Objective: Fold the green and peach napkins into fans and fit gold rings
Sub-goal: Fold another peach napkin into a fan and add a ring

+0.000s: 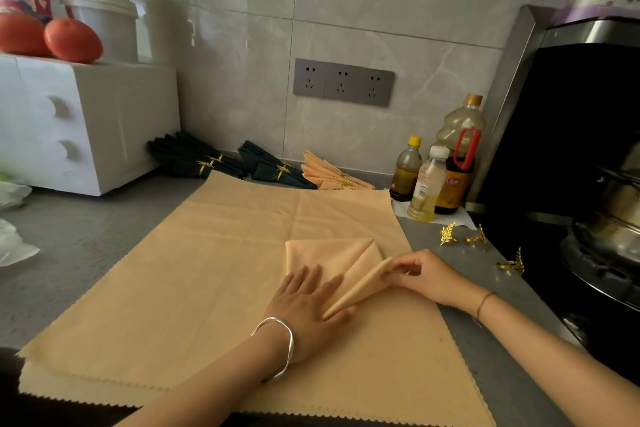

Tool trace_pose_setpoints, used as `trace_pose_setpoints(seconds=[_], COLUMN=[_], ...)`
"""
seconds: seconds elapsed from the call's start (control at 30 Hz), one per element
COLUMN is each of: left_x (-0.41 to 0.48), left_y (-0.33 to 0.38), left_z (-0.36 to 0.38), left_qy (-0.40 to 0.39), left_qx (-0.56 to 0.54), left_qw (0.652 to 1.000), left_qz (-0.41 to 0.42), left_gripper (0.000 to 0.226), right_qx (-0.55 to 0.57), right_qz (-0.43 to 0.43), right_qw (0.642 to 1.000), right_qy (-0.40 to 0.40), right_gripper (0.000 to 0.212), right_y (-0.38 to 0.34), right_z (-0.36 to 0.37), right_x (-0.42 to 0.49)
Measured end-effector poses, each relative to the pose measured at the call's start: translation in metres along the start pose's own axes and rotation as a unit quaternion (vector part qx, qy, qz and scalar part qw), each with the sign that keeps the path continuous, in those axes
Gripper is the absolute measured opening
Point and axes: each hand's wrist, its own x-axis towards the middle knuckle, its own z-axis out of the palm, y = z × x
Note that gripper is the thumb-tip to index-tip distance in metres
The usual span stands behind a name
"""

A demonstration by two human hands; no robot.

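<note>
**Head view: a peach napkin being pleated on the counter.**
The part-folded peach napkin [329, 258] lies on the right half of the spread peach cloth [207, 270], which covers the grey counter [69, 239]. The left grip [304, 308] is released, its straight fingers pressing flat on the napkin's near corner. The right grip [426, 277] pinches the napkin's raised pleated edge. Three gold rings [447, 234] lie loose just right of the cloth. Ringed green fans [194, 158] and a ringed peach fan [329, 173] rest beyond the cloth's far edge.
</note>
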Motion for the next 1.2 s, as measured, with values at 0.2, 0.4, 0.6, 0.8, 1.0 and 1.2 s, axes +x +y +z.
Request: trace_pose_setpoints(seconds=[0.2, 0.4, 0.6, 0.8, 1.0, 1.2], left_x=[0.0, 0.0, 0.002, 0.031, 0.069, 0.064], left_y=[-0.001, -0.001, 0.0, -0.012, -0.038, -0.034], left_z=[-0.001, -0.001, -0.006, -0.031, -0.046, -0.06], left_qy=[0.009, 0.012, -0.004, 0.014, 0.004, 0.035], left_qx=[-0.008, -0.035, -0.053, -0.098, -0.042, 0.031], left_qw=[1.0, 0.999, 0.999, 0.995, 0.997, 0.995], left_qz=[0.005, 0.004, -0.003, -0.006, -0.068, -0.09], left_gripper=[0.052, 0.048, 0.047, 0.052, 0.043, 0.034], right_qx=[0.005, -0.003, -0.059, -0.078, -0.084, -0.078], right_qz=[0.024, 0.053, 0.07, 0.094, 0.1, 0.108], right_qw=[0.999, 0.998, 0.995, 0.992, 0.991, 0.99], right_qy=[0.046, 0.042, 0.026, 0.013, 0.003, 0.039], right_gripper=[0.009, 0.016, 0.011, 0.015, 0.012, 0.021], right_y=[0.0, -0.001, -0.009, -0.012, -0.016, -0.01], right_z=[0.01, 0.014, 0.015, 0.014, 0.014, 0.017], right_x=[0.013, 0.02, 0.026, 0.029, 0.033, 0.039])
